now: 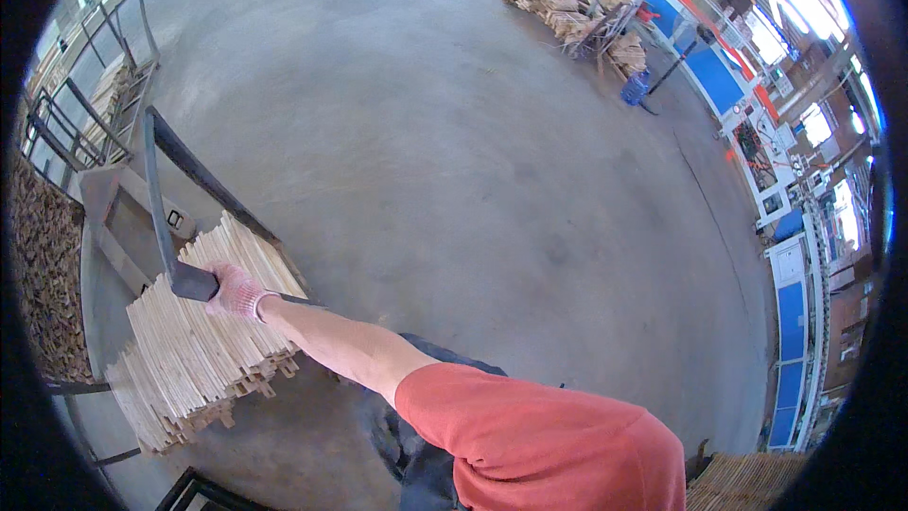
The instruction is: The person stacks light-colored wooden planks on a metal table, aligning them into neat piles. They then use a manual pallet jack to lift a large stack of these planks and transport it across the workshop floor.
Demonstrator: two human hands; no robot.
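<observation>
My right hand (235, 290), in a pinkish-white knitted glove, is closed around a dark metal bar (163, 194) at the left. The arm in a red sleeve reaches across to it from the lower right. Under and beside the hand lies a stack of pale wooden strips (199, 341) with uneven ends. The bar belongs to an angled frame standing over this stack. My left hand does not show.
A pile of dark, rough-ended wood (45, 274) stands at the far left, near metal racks (95, 123). Wood bundles (558, 9) and a blue water jug (636, 87) sit at the back right. Blue-and-white machinery (714, 76) lines the right. Another strip stack (742, 483) is at lower right.
</observation>
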